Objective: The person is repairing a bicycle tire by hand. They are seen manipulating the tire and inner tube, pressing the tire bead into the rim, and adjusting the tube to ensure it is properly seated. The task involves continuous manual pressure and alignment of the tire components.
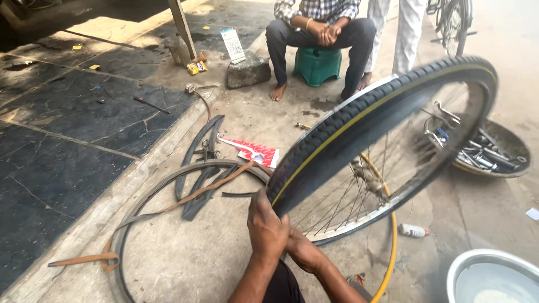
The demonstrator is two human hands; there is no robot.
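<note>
Left hand (266, 227) clamped over tyre (359, 120) tread at wheel's low near end; right hand (303, 253) just behind, finger state unclear. Wheel tilted, rising far-right over pavement toward tool pan (505, 147).

I see a spoked bicycle wheel (382, 146) with a black yellow-striped tyre, tilted upright, spanning centre to upper right.

Tyre (359, 120): matt black rubber, ribbed tread
Spokes (348, 196): thin bright metal
Basin (466, 264): smooth dull metal
Ground (185, 258): rough concrete
</note>
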